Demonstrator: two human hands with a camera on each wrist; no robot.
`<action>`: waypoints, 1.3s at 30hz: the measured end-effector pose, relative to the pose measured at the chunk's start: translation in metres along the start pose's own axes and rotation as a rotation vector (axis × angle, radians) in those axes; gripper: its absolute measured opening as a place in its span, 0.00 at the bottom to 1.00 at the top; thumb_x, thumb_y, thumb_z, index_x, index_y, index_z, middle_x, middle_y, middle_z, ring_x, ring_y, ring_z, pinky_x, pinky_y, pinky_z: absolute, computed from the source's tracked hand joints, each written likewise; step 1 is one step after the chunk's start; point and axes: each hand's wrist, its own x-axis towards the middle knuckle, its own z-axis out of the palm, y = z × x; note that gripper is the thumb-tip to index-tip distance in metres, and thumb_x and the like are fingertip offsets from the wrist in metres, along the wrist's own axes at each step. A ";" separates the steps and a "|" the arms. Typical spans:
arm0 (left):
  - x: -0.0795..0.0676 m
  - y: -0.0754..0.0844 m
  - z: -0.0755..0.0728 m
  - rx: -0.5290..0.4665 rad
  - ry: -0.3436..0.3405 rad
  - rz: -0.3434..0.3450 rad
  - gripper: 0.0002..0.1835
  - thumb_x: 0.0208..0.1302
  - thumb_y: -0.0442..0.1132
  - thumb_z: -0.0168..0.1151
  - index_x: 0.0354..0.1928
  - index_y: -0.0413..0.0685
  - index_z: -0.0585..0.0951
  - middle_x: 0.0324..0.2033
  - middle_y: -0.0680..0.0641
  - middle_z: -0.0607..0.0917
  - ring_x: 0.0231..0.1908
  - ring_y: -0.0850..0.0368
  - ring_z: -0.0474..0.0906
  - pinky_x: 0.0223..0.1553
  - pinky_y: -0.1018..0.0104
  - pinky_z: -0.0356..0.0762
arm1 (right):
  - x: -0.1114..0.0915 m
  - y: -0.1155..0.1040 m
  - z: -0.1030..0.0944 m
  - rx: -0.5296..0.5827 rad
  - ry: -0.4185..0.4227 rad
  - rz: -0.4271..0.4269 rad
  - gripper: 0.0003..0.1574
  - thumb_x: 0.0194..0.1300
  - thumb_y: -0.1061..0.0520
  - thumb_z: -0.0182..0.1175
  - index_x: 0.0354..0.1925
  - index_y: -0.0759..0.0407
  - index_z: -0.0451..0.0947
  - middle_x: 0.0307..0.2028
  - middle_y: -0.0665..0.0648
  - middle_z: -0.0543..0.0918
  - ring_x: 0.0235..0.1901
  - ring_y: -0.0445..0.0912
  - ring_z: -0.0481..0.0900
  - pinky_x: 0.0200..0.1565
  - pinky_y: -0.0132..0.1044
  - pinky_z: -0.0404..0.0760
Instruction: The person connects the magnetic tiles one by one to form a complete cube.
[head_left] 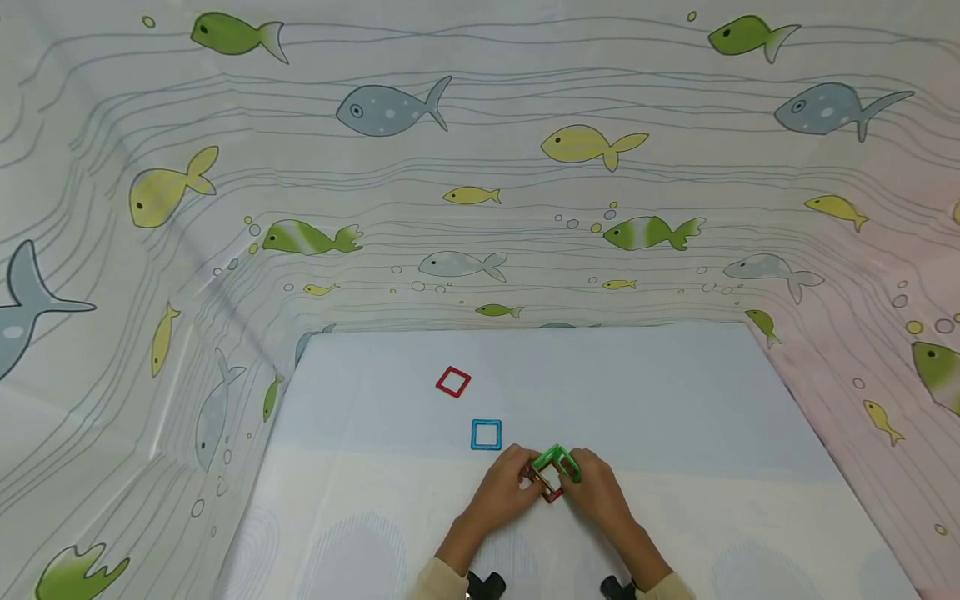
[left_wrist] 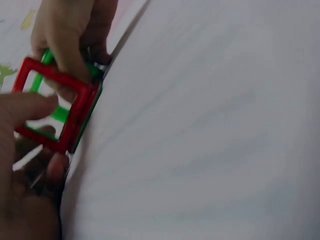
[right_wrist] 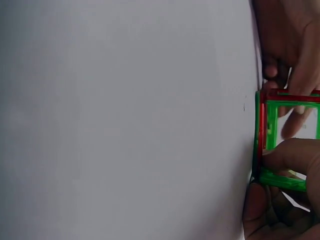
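Note:
Close to the table's front, my left hand (head_left: 512,483) and right hand (head_left: 597,492) grip one small structure of square magnetic tiles from either side. In the head view a green tile (head_left: 556,454) forms its far upper part and a red tile (head_left: 552,497) shows at the near side. The left wrist view shows an upright red frame (left_wrist: 57,75), with my left thumb at its opening. In the right wrist view, my right thumb lies across a green frame (right_wrist: 271,125), with red edges beside it. Fingers hide some of the joints.
A blue square tile (head_left: 487,422) lies flat just beyond my left hand. Farther back lies a red square tile (head_left: 464,387), turned like a diamond. Both are on the white table (head_left: 637,392). A fish-patterned sheet (head_left: 510,167) rises behind and at both sides.

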 end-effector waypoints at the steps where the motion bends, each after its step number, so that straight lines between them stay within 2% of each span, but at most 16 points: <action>1: -0.001 -0.002 -0.002 -0.042 -0.028 0.008 0.21 0.61 0.38 0.68 0.57 0.53 0.79 0.41 0.57 0.78 0.37 0.69 0.71 0.38 0.78 0.74 | 0.000 0.000 0.000 0.003 -0.011 0.012 0.18 0.55 0.65 0.72 0.26 0.55 0.69 0.25 0.48 0.70 0.26 0.38 0.63 0.27 0.30 0.63; 3: -0.002 -0.005 -0.007 -0.133 -0.066 0.026 0.25 0.63 0.35 0.64 0.63 0.50 0.76 0.47 0.53 0.79 0.42 0.66 0.74 0.43 0.74 0.78 | 0.001 -0.001 -0.001 0.003 -0.030 0.027 0.16 0.56 0.65 0.72 0.28 0.56 0.71 0.25 0.49 0.72 0.26 0.39 0.64 0.27 0.31 0.64; 6: -0.002 -0.007 -0.011 -0.232 -0.076 0.035 0.27 0.64 0.30 0.57 0.67 0.48 0.73 0.53 0.49 0.79 0.48 0.59 0.77 0.51 0.68 0.79 | 0.002 -0.001 -0.001 0.002 -0.044 0.040 0.14 0.56 0.65 0.72 0.29 0.56 0.73 0.26 0.49 0.74 0.26 0.39 0.65 0.27 0.31 0.65; 9: -0.001 0.001 -0.019 -0.314 -0.065 -0.014 0.22 0.70 0.29 0.52 0.65 0.43 0.74 0.54 0.43 0.81 0.52 0.49 0.78 0.55 0.65 0.78 | 0.003 -0.001 -0.001 -0.004 -0.037 0.032 0.15 0.55 0.64 0.72 0.29 0.56 0.74 0.26 0.49 0.74 0.26 0.38 0.65 0.27 0.30 0.65; 13: 0.001 0.004 -0.022 -0.370 -0.061 -0.112 0.18 0.77 0.37 0.49 0.63 0.45 0.76 0.53 0.44 0.83 0.54 0.49 0.80 0.56 0.66 0.77 | 0.004 0.000 -0.001 -0.001 -0.021 0.015 0.14 0.54 0.65 0.73 0.30 0.57 0.75 0.27 0.50 0.75 0.26 0.38 0.66 0.28 0.30 0.66; 15: 0.001 -0.003 -0.018 -0.369 -0.056 -0.129 0.17 0.78 0.41 0.49 0.63 0.50 0.77 0.52 0.48 0.84 0.54 0.54 0.81 0.55 0.66 0.78 | 0.004 0.000 -0.001 0.011 -0.015 0.006 0.14 0.53 0.66 0.73 0.30 0.57 0.76 0.27 0.50 0.76 0.27 0.38 0.67 0.28 0.31 0.67; 18: 0.002 -0.007 -0.015 -0.371 -0.047 -0.137 0.16 0.77 0.41 0.51 0.61 0.51 0.78 0.52 0.49 0.84 0.52 0.57 0.82 0.53 0.67 0.79 | 0.005 0.000 0.000 0.023 -0.008 -0.018 0.14 0.52 0.67 0.74 0.31 0.56 0.77 0.28 0.48 0.77 0.28 0.37 0.70 0.29 0.31 0.70; 22: 0.002 -0.009 -0.012 -0.368 -0.040 -0.130 0.15 0.75 0.39 0.55 0.60 0.50 0.79 0.53 0.48 0.84 0.52 0.57 0.82 0.53 0.67 0.80 | 0.006 0.001 0.000 0.032 -0.029 -0.055 0.13 0.52 0.66 0.74 0.31 0.54 0.79 0.28 0.46 0.76 0.28 0.35 0.72 0.29 0.30 0.73; 29: 0.002 -0.006 -0.011 -0.351 -0.039 -0.118 0.17 0.69 0.35 0.61 0.59 0.50 0.79 0.53 0.48 0.84 0.51 0.56 0.83 0.53 0.68 0.81 | 0.012 0.000 -0.001 0.058 -0.084 -0.093 0.13 0.53 0.66 0.73 0.29 0.53 0.80 0.27 0.44 0.76 0.28 0.35 0.69 0.30 0.30 0.71; 34: 0.003 -0.003 -0.010 -0.299 -0.024 -0.094 0.17 0.67 0.32 0.64 0.57 0.48 0.80 0.50 0.47 0.84 0.45 0.58 0.83 0.47 0.69 0.82 | 0.017 -0.001 -0.001 0.058 -0.129 -0.110 0.13 0.54 0.66 0.73 0.29 0.52 0.80 0.28 0.45 0.77 0.28 0.35 0.68 0.30 0.30 0.70; 39: 0.003 -0.002 -0.007 -0.199 -0.019 -0.072 0.15 0.65 0.35 0.66 0.54 0.49 0.82 0.45 0.50 0.84 0.41 0.62 0.82 0.43 0.73 0.81 | 0.020 -0.001 -0.002 0.088 -0.170 -0.136 0.11 0.54 0.65 0.73 0.29 0.52 0.81 0.28 0.45 0.78 0.28 0.35 0.67 0.30 0.29 0.68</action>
